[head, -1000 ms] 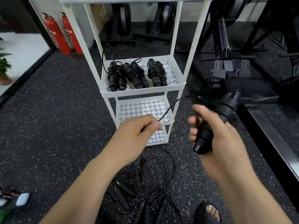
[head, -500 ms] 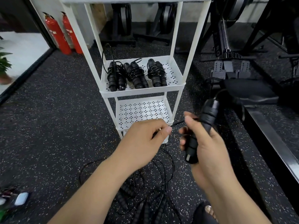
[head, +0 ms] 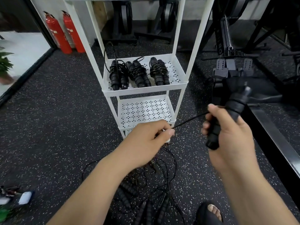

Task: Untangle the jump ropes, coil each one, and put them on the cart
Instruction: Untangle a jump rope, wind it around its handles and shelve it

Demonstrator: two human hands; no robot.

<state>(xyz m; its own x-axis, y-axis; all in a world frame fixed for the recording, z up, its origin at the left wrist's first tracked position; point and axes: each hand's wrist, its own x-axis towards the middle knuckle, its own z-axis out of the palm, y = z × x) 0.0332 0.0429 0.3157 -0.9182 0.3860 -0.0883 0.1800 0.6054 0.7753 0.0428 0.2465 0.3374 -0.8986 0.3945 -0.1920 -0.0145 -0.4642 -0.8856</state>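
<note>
Extinguishers (head: 65,36): two, left of cart (head: 194,46)
Coiled ropes (head: 139,73): three, on cart's middle shelf (head: 177,73)
Left hand (head: 146,143): fingers (head: 168,132) pinch cord (head: 190,119), before cart
Tangled ropes (head: 146,192): floor (head: 56,119) before cart, count unclear
Right hand (head: 230,138): fingers clamped on handle (head: 227,117), right of cart
Surface: dark speckled rubber, gym room

Right hand (head: 230,135) grips black rope handles (head: 227,119); left hand (head: 146,142) pinches its cord (head: 190,119). Three coiled ropes (head: 138,73) on white cart (head: 144,91); tangle (head: 146,192) on floor.
</note>
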